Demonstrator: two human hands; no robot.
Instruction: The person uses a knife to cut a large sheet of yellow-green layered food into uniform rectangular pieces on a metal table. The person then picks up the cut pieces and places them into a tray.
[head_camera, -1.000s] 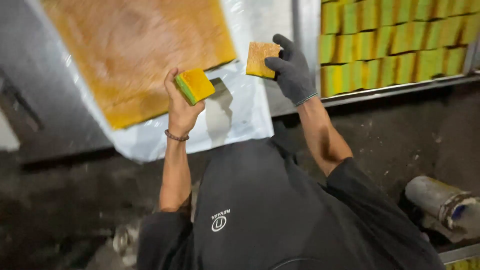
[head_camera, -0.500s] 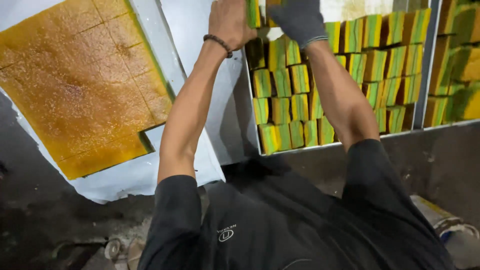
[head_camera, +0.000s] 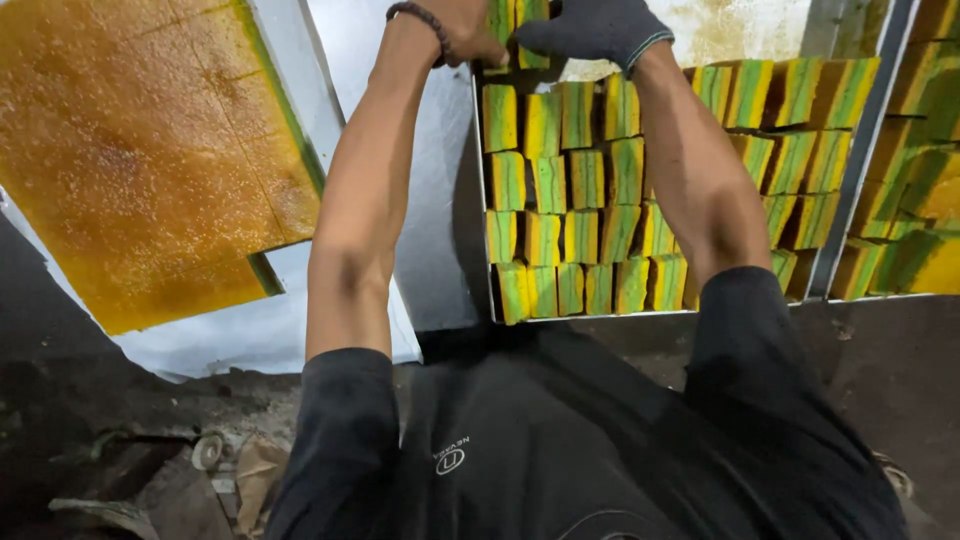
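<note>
While both arms reach forward, the bare left hand (head_camera: 455, 30) and gloved right hand (head_camera: 595, 28) each clasp cake slices (head_camera: 518, 22) at the far end of the tray (head_camera: 482, 215), close together.

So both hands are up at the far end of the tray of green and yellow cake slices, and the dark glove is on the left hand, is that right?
Not quite. The head view shows the dark glove on the right hand; the left hand is bare, with a bead bracelet at the wrist. The rest holds: both hands are at the far end of the tray of green and yellow cake slices.
</note>
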